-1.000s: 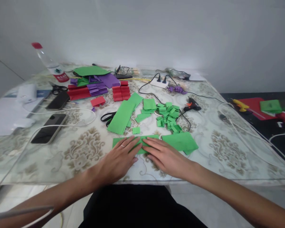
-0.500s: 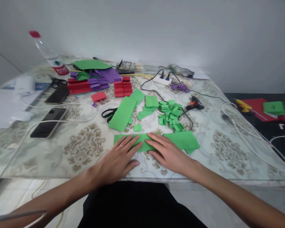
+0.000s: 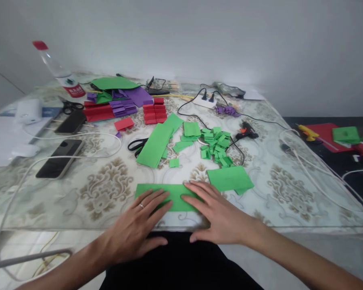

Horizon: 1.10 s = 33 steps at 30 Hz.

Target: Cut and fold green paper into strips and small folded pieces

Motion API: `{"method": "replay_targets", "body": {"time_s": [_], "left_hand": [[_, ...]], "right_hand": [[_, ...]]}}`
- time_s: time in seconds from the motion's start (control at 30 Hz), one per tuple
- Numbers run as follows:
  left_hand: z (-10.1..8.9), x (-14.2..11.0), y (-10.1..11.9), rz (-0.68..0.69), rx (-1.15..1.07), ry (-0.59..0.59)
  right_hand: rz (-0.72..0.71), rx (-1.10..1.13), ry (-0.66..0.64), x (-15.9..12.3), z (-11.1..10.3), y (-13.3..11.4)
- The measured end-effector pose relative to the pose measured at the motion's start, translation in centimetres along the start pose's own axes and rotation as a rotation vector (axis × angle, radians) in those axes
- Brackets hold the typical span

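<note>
A long strip of green paper (image 3: 176, 198) lies flat near the table's front edge. On its left end rest the outstretched fingers of my left hand (image 3: 142, 221), which wears a ring. My right hand (image 3: 219, 211) lies with spread fingers over the strip's right end, hiding that end. Both thumbs hang near the table edge. Just to the right is another green paper piece (image 3: 230, 178) with a second one partly under it. Beyond the strip lie a small green square (image 3: 174, 162) and a heap of small folded green pieces (image 3: 216, 145).
Scissors (image 3: 136, 146) lie partly under green strips (image 3: 155, 145). Behind are red folded pieces (image 3: 155, 111), purple strips (image 3: 124, 108), a power strip (image 3: 204, 101) and a glue gun (image 3: 247, 131). A phone (image 3: 59, 159), white cable (image 3: 90, 156) and bottle (image 3: 60, 72) occupy the left.
Both hands have drawn the green strip toward the table's front edge, away from the small square. The green piece on the right has stayed in place.
</note>
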<state>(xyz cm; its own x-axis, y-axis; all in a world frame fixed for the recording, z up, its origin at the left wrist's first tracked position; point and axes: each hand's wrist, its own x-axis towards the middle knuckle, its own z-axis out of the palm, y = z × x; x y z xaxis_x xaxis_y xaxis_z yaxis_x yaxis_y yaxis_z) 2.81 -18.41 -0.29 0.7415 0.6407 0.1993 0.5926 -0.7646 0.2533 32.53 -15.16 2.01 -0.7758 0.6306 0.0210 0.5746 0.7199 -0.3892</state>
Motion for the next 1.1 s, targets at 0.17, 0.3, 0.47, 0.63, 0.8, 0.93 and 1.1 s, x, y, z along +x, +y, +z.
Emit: {"method": "replay_targets", "body": {"time_s": [0.17,0.3,0.47,0.63,0.8,0.93,1.1], "left_hand": [[0.5,-1.8,0.7,0.053,0.008,0.064],[-1.3,-1.7,0.5,0.079,-0.154,0.125],[-4.5,0.1,-0.8,-0.266,-0.394,0.130],[-5.7,2.2,-2.0,-0.362,-0.492,0.079],[-5.4,2.9,-2.5,-0.377,-0.576,-0.020],[-5.1,3.4,-3.4,-0.400,-0.545,-0.063],[-4.0,4.7,-5.3,-0.343,-0.327,-0.033]], "right_hand": [[-0.036,-0.066,0.085,-1.4,2.2,-1.8],[-0.151,0.039,0.254,-1.9,2.4,-2.1],[0.147,0.466,0.333,-0.7,-0.4,-2.0],[0.371,0.760,0.379,1.0,-2.4,-1.5],[0.394,0.796,0.368,1.9,-2.2,-0.4],[0.434,0.760,0.339,2.5,-1.4,0.7],[0.433,0.489,0.340,3.2,-0.7,2.3]]}}
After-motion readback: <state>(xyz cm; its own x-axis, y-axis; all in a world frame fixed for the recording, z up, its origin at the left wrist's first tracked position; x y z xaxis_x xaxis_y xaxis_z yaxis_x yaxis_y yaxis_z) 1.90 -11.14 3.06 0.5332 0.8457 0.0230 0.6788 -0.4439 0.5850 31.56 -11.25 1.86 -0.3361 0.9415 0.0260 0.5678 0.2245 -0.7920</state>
